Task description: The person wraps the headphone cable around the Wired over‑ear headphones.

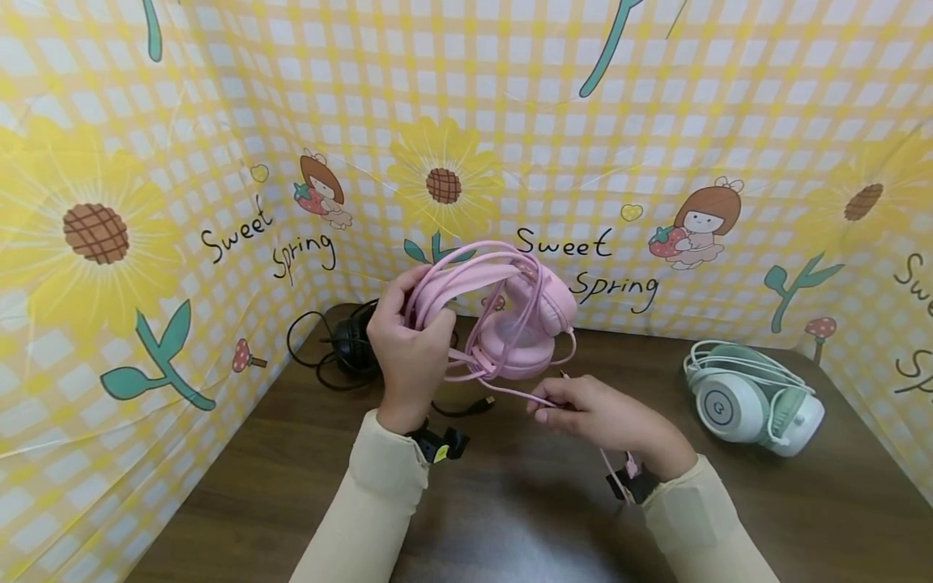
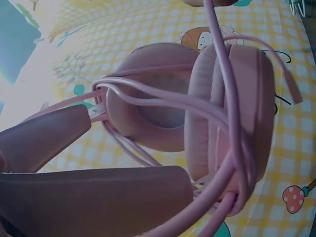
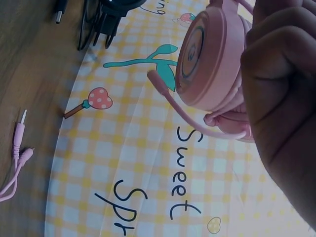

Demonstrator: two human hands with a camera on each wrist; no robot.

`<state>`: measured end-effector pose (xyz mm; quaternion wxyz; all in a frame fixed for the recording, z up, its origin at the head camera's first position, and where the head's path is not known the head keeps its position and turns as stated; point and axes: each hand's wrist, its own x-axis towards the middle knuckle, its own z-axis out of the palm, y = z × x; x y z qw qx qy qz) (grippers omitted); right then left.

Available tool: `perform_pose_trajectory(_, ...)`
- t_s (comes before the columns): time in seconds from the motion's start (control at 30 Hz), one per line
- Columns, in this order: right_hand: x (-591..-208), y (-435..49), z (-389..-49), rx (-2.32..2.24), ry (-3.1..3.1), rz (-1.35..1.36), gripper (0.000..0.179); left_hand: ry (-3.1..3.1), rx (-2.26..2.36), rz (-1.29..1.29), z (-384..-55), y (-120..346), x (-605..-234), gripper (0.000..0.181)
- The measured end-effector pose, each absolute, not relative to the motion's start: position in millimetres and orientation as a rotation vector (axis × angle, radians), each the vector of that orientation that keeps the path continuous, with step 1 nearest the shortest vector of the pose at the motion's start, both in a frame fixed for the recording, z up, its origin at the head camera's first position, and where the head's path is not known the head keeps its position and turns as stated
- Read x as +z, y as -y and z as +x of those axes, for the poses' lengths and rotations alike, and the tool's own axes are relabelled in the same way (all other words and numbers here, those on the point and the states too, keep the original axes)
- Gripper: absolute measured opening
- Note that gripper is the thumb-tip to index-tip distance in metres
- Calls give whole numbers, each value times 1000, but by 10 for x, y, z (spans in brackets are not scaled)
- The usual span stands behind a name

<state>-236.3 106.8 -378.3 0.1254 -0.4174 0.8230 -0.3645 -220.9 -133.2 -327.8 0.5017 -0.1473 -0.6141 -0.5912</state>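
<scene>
My left hand (image 1: 411, 344) grips the headband of a pink headset (image 1: 519, 350), held up above the table. Loops of its pink cable wrap around the band and ear cups. In the left wrist view the two ear cups (image 2: 229, 113) hang beyond the headband (image 2: 94, 197), with cable strands crossing them. To the right and slightly lower, my right hand (image 1: 605, 411) pinches the pink cable between thumb and fingers. Its tail hangs below that hand, ending in two pink plugs (image 3: 19, 136) in the right wrist view. A thin microphone boom (image 3: 180, 111) sticks out from one ear cup.
On the brown table (image 1: 510, 518), black headphones (image 1: 355, 344) lie behind my left hand, their black cable ending in a USB plug (image 1: 481, 406). At the right lies a white and green headset (image 1: 732, 405) wrapped in its cable. A yellow checked cloth (image 1: 554, 146) stands around the back and sides.
</scene>
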Motion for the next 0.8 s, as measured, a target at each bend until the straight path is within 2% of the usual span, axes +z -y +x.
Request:
perform_pose_trajectory(0.3,-3740,-1090,-2347,-1055,-2447,-1210,8,1599,-1400,-351,-1955,1268,-3030,42)
perform_pose_trajectory(0.8,-3712,-1110,-2361,-1196,-2443,-1160,10,1701,-1302,-374,-1952,1292,-3018,40)
